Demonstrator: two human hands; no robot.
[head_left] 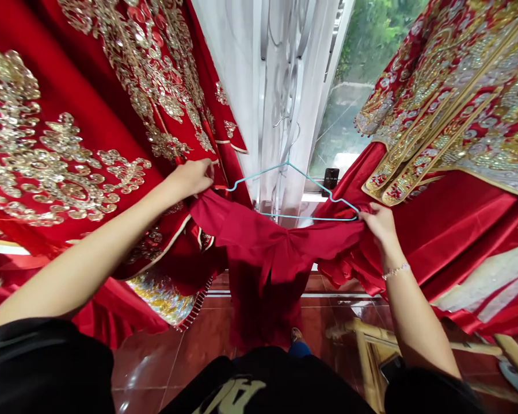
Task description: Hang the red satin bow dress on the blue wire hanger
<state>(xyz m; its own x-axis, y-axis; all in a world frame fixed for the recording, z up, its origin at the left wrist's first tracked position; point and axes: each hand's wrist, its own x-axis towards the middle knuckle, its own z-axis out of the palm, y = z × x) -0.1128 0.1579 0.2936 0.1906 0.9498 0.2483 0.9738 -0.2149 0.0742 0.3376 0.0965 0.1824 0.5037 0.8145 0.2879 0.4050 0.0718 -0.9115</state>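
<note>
A plain dark red garment hangs stretched between my two hands, sagging down toward the floor. A thin light-blue wire hanger sits at its top edge, its hook up near the white curtain. My left hand is closed on the garment's left top corner, at the hanger's left tip. My right hand pinches the garment's right top corner at the hanger's right end; a thin bracelet circles that wrist.
Red robes with heavy gold and silver embroidery hang at the left and right. A white sheer curtain and a window are straight ahead. A small black device rests on the sill. Bamboo furniture stands on the red tile floor.
</note>
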